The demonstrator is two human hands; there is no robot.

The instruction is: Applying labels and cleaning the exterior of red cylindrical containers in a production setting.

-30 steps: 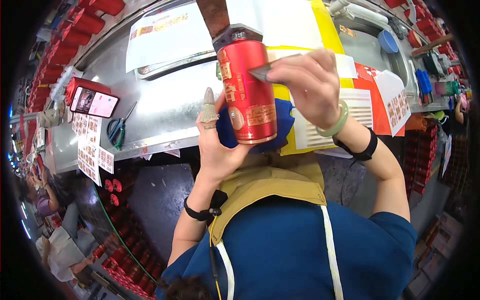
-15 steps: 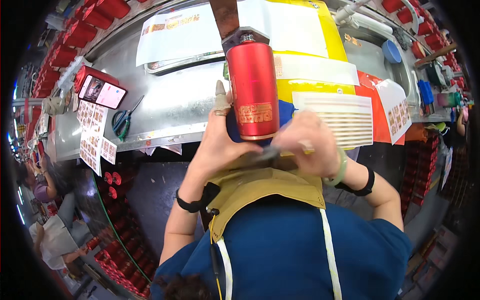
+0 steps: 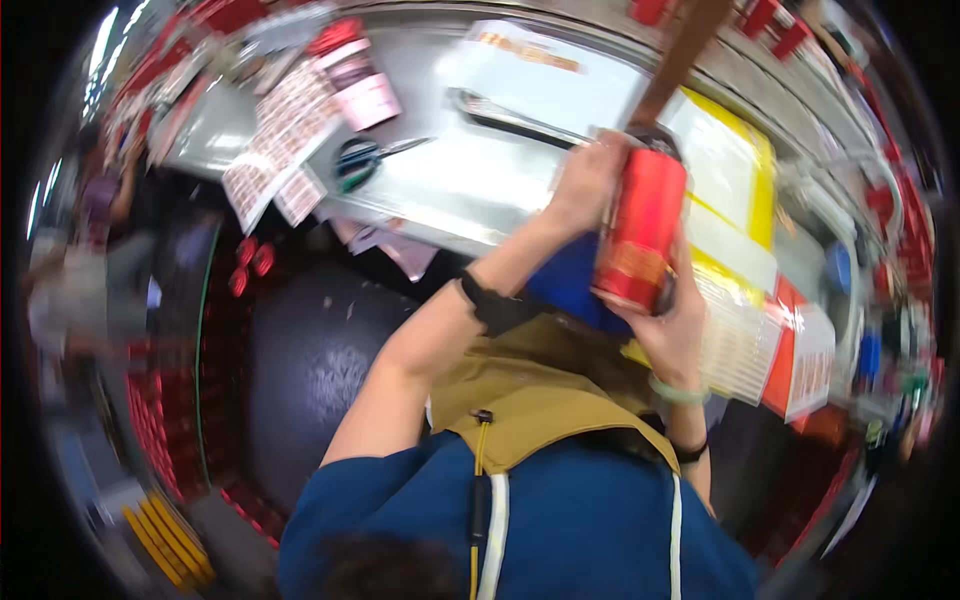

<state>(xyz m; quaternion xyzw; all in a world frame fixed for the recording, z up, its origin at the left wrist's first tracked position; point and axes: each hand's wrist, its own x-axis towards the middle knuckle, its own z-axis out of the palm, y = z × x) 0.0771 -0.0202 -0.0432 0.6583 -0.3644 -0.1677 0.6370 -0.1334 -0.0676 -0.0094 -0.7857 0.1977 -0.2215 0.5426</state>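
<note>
A red metal bottle [image 3: 645, 220] with a gold printed design near its lower end lies tilted in front of me, blurred by motion. My left hand [image 3: 588, 185] is closed around its far end, next to a dark fitting on a brown bar [image 3: 685, 60]. Around the near end, the fingers of my right hand [image 3: 683, 325] curl, with the thumb by the base. Part of each hand's fingers is hidden behind the bottle. Blue cloth [image 3: 570, 285] shows beneath it.
Scissors [image 3: 360, 165], a phone [image 3: 367, 100] and sticker sheets [image 3: 290, 125] lie on the metal table's left. To the right are yellow sheeting [image 3: 755, 150], a striped sheet [image 3: 740, 340] and a blue bowl [image 3: 838, 268]. Another person [image 3: 90, 290] is at far left.
My left hand has moved up to the bottle's far end. My right hand, blurred near a small dark item before, now holds the bottle's near end. The whole view has turned.
</note>
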